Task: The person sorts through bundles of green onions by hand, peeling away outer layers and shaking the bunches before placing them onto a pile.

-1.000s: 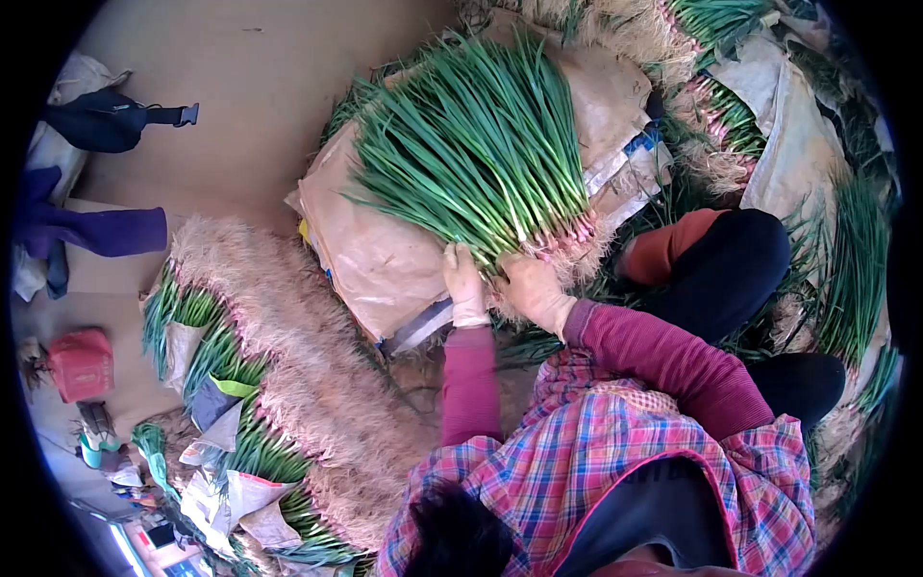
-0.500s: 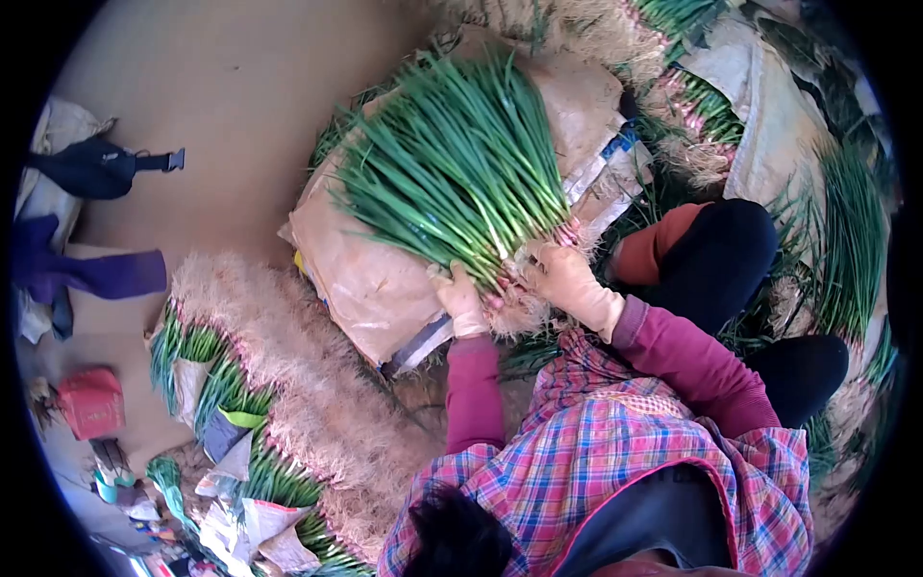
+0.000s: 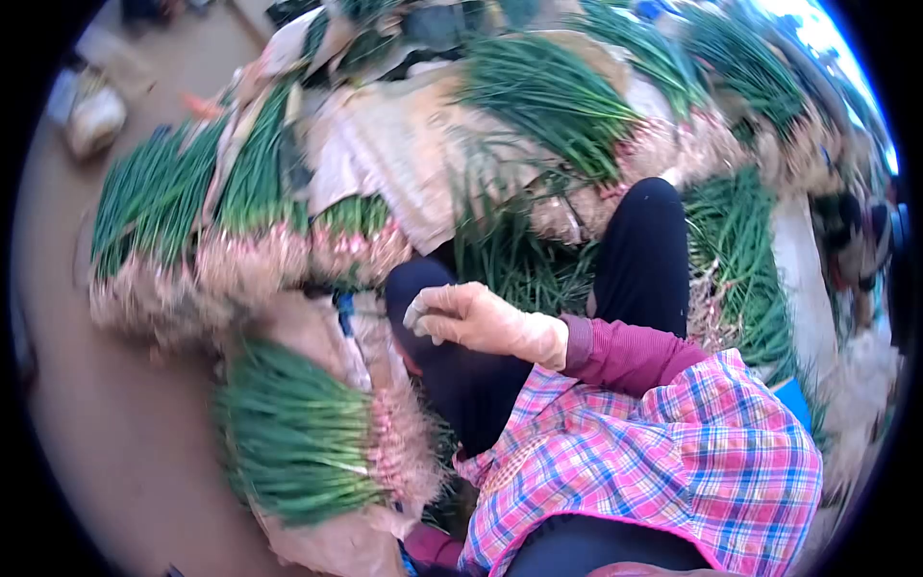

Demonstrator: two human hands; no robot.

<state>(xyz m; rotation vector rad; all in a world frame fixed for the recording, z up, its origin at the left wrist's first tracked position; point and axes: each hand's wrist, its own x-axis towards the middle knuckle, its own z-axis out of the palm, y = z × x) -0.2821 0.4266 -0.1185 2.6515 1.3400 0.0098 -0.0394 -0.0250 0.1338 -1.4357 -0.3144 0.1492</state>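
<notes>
My right hand (image 3: 476, 320), in a pale glove, is raised over my dark-trousered leg. Its fingers are loosely bent and apart, with nothing visible between them. My left hand is out of sight; only a bit of its maroon sleeve (image 3: 433, 546) shows at the bottom. Near that sleeve, a fanned bunch of green onions (image 3: 298, 433) lies on a brown sack (image 3: 336, 543), its pink bulbs and pale roots facing my body. Beyond my knees, another bunch of green onions (image 3: 553, 96) rests on a light sack (image 3: 409, 125).
A row of upright onion bunches (image 3: 159, 192) stands at the left, partly wrapped in sacking. Loose green onions (image 3: 745, 260) lie to the right of my knee. More bunches (image 3: 745, 72) are at the upper right. Brown floor (image 3: 115, 433) shows at the left.
The view has swung to the right. My right hand has let go of the onion bunch and lifted away from it. My left hand has dropped out of sight.
</notes>
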